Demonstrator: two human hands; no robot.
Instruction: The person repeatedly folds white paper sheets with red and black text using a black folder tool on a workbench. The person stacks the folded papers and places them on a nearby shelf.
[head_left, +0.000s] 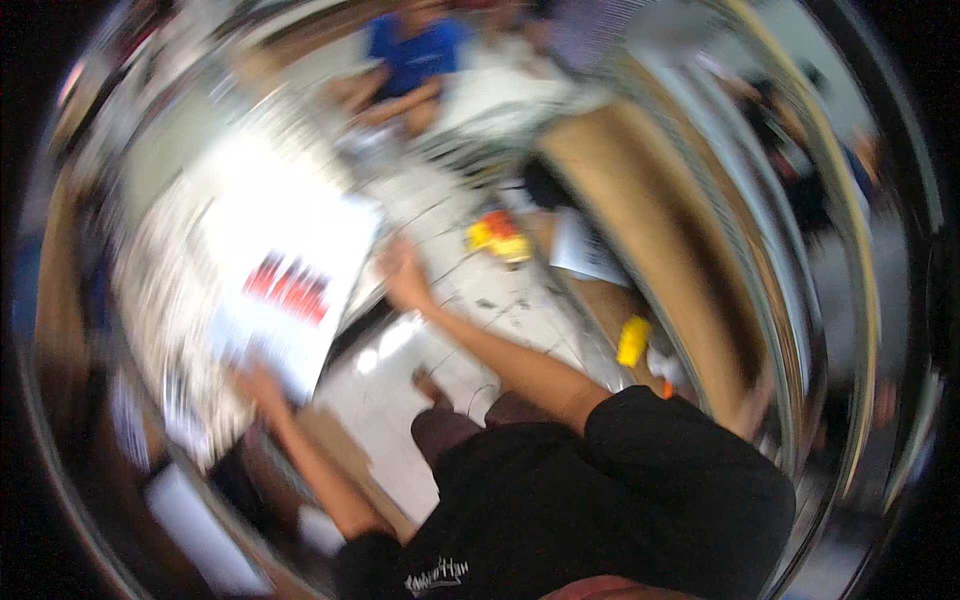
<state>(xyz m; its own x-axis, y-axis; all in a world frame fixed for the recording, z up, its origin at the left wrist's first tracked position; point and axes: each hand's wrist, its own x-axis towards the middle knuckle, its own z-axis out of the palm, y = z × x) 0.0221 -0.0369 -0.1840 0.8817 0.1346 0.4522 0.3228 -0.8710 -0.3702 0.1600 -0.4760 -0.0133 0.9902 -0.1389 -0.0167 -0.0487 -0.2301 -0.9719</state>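
Note:
A flat white sheet or bag with red and blue print [335,270] lies or is held over a pale stack [165,300] at the left; its far end is washed out by glare. At its near edge is my left hand [262,392], its fingers smeared by motion, so I cannot tell whether they grip it. My right hand [403,276] is raised beside the sheet's right edge, with a small gap that looks pale. Blur hides its fingers too, and nothing shows clearly in it.
A long brown board or cardboard panel [650,230] stands along the right. Yellow and red packets [500,240], a yellow object [632,341] and a white paper [585,248] lie near it. A person in blue [415,55] sits ahead on the tiled floor [455,285].

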